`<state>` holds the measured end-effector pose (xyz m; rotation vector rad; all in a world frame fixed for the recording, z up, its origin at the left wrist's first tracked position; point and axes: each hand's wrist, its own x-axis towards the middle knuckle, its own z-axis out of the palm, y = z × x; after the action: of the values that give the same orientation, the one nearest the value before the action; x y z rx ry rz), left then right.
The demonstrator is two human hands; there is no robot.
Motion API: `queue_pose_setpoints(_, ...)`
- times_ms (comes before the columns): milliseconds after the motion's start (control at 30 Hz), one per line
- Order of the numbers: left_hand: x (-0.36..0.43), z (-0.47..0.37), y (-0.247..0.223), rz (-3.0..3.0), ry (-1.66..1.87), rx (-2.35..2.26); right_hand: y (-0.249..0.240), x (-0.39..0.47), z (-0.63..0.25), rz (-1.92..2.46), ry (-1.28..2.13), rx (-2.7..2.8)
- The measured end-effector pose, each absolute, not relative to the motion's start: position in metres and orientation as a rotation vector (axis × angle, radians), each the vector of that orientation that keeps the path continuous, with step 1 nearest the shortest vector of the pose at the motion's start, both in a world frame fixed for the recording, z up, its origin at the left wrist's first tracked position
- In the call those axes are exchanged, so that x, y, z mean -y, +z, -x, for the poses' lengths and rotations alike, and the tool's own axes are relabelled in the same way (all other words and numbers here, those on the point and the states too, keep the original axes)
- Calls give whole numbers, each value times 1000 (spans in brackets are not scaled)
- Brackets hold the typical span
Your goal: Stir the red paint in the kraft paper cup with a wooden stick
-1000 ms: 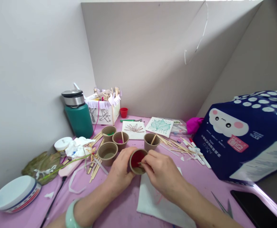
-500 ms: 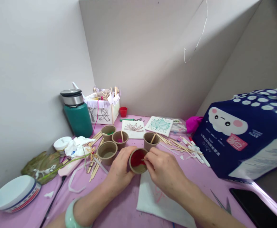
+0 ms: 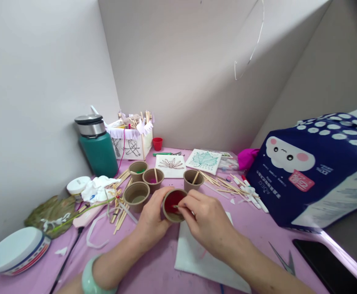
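My left hand (image 3: pixel 154 212) is wrapped round a small brown cup (image 3: pixel 166 211) of red paint, tilted towards me. At the cup's mouth, my right hand (image 3: pixel 201 212) pinches a thin stick whose tip (image 3: pixel 175 206) dips into the red; most of it is hidden by the fingers. Below the right hand lies a white cloth (image 3: pixel 193 261) with faint pink lines on it. Close beyond the hands stand more brown cups: a bare-looking one (image 3: pixel 136 196), one with purple paint and a stick (image 3: pixel 153 179), one with green (image 3: pixel 138 169), and a dark one with a stick (image 3: pixel 193 179).
At the back lie two drawn tiles, a flower (image 3: pixel 170 165) and a leaf (image 3: pixel 203 160). A green bottle (image 3: pixel 98 151) and decorated box (image 3: pixel 134 143) stand left. To the right are a blue package (image 3: pixel 307 175), markers (image 3: pixel 254 196), scissors (image 3: pixel 285 261) and a phone (image 3: pixel 328 265). A bowl (image 3: pixel 17 249) sits far left.
The cup of red paint has shifted slightly left and tilted more in my left hand. My right hand has followed it, the stick reaching further into the cup. The whole view has drifted slightly.
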<state>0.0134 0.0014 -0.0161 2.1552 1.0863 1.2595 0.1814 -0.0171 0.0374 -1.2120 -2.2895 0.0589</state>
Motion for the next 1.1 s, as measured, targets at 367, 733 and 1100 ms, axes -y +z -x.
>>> queue_pose_setpoints(367,-1,-14,-15,-2130,1244,-1056,44,23,-184,1248,-131,2352)
queue_pose_setpoints(733,-1,-14,-15,-2186,1239,-1051,44,18,-184,1336,41,2343)
queue_pose_setpoints(1100,-4,-14,-16,-2273,1253,-1059,34,13,-185,1356,-196,2338)
